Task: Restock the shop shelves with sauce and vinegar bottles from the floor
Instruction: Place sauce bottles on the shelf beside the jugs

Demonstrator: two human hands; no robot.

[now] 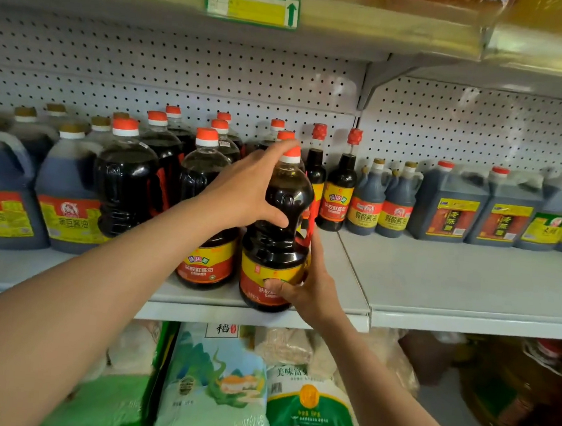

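Note:
A large dark sauce bottle [279, 233] with an orange cap and a red-and-yellow label stands at the front edge of the grey shelf [434, 292]. My left hand [244, 189] grips its upper body, with fingers reaching up to the cap. Low on the bottle's right side, my right hand [307, 282] holds the label, its thumb on the front. Several matching orange-capped bottles [207, 187] stand close behind and to the left.
Big handled jugs [66, 189] fill the shelf's left part. Two slim tall bottles [338, 190], small jugs and square canisters [448, 209] line the back right, with bare shelf in front of them. Rice bags [219, 386] lie on the shelf below. Another shelf hangs overhead.

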